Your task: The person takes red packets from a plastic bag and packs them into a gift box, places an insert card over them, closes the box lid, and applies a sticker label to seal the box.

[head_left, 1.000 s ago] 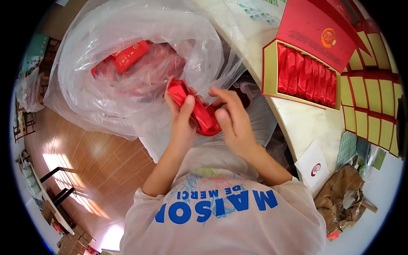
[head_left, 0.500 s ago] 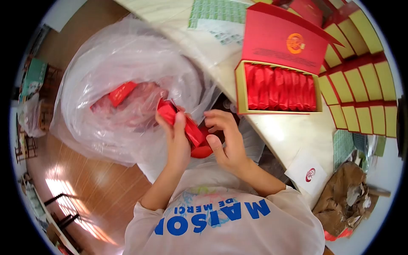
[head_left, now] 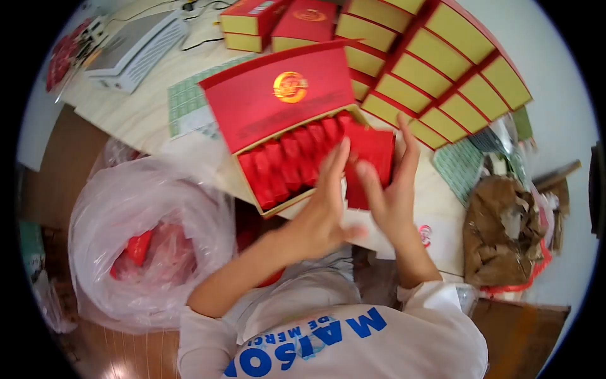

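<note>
A flat red packet (head_left: 374,155) stands upright at the right end of an open gift box (head_left: 284,205). My right hand (head_left: 394,196) grips it, thumb across its near face and fingers along its right edge. My left hand (head_left: 319,218) is beside the packet's left edge, thumb apart and fingers stretched out, a little blurred; whether its fingertips touch the packet is unclear. A row of red packets (head_left: 284,161) fills much of the box. The red lid (head_left: 278,95), with a gold round emblem, is tilted back.
Stacked red-and-yellow boxes (head_left: 435,60) rise at the back right. A large clear plastic bag (head_left: 95,252) with red packets inside stands at the left. Green printed sheets (head_left: 186,95) and a grey-white device (head_left: 136,50) lie on the table. A brown paper bag (head_left: 499,234) sits at the right.
My hands have moved from beside the plastic bag up to the gift box, bringing the red packet along. The view has turned toward the table.
</note>
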A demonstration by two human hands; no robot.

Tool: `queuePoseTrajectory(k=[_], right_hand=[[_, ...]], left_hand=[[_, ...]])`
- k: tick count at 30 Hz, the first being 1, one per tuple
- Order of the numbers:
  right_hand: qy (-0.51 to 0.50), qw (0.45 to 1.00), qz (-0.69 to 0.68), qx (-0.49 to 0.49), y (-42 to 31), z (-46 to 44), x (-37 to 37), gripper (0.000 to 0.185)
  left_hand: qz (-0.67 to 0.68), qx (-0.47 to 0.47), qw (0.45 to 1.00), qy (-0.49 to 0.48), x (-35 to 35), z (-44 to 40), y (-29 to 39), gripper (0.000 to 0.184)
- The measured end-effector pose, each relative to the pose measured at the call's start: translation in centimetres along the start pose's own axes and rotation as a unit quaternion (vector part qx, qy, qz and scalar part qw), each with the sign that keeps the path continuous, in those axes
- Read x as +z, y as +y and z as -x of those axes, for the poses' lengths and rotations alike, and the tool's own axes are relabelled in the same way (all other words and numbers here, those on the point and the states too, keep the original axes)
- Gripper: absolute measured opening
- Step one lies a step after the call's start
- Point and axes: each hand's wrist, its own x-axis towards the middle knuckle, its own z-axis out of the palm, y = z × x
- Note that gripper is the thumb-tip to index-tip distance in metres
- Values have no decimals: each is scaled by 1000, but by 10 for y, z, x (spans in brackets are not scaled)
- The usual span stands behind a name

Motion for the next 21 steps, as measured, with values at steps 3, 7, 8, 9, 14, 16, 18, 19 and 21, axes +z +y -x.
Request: queuePoseTrajectory(k=[3, 7, 8, 9, 14, 16, 18, 19, 21], right_hand=[[31, 998, 58, 19, 16, -39, -41, 62], [-4, 987, 158, 27, 44, -71, -57, 56], [-18, 983, 185, 6, 56, -77, -55, 55], [-11, 980, 199, -11, 66, -84, -51, 54], [-1, 959, 282, -33, 84, -96, -22, 53], [-5, 930, 343, -132, 87, -94, -12, 51], [-7, 917, 371, -148, 85, -90, -5, 51], [-26, 912, 384, -143, 85, -88, -4, 51], [-46, 904, 393, -161, 88, -85, -5, 46]], left_hand=[[-135, 1, 991, 8, -12, -52, -25, 58], [-241, 8, 970, -36, -18, -98, -78, 33], [-290, 55, 955, -41, -14, -104, -93, 28], [-338, 99, 935, -45, -11, -106, -103, 25], [-374, 73, 923, -62, -9, -101, -110, 19], [-361, 61, 929, -57, -9, -98, -111, 18], [-350, 57, 934, -42, -10, -100, -113, 20], [-355, 53, 933, -32, -10, -100, -114, 18], [-352, 46, 934, -32, -11, -100, -114, 17]])
